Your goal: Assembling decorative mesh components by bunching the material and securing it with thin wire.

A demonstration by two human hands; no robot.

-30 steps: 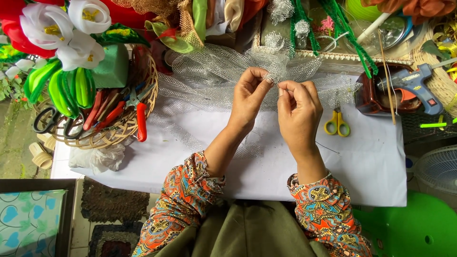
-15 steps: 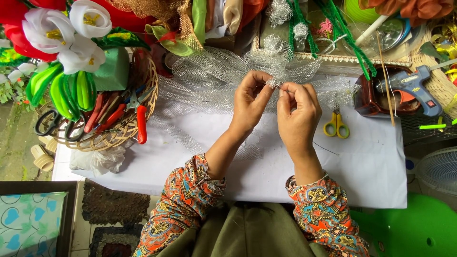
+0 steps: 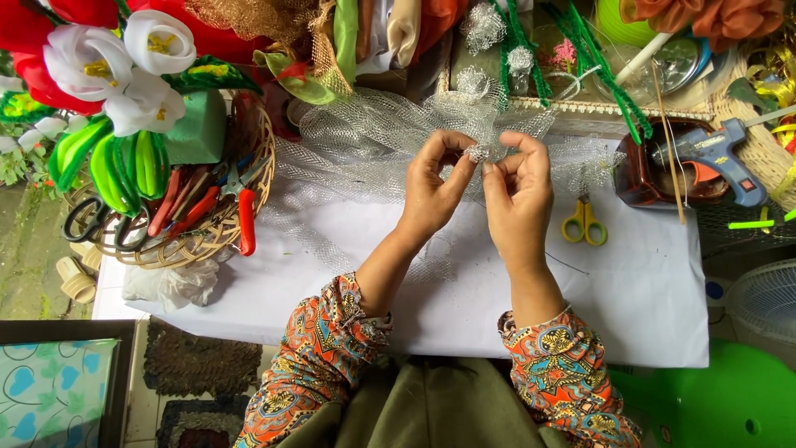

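Note:
My left hand (image 3: 433,189) and my right hand (image 3: 520,189) are raised together over a white sheet (image 3: 630,290) on the table. Between their fingertips they pinch a small gathered wad of silver mesh (image 3: 477,153). Behind the hands lies a larger loose pile of the same silver mesh fabric (image 3: 365,137), spread across the sheet's far edge. A thin wire (image 3: 568,264) trails down to the right of my right wrist. Both forearms wear patterned orange sleeves.
A wicker basket (image 3: 207,241) at left holds pliers, scissors, green foam and fabric flowers. Small yellow scissors (image 3: 584,222) lie right of my hands. A blue glue gun (image 3: 721,153) rests in a brown holder. A wooden tray (image 3: 580,112) with green pipe cleaners stands behind.
My hands have kept pinching the mesh wad, shifting their fingers slightly and bunching it tighter. Nothing else has moved.

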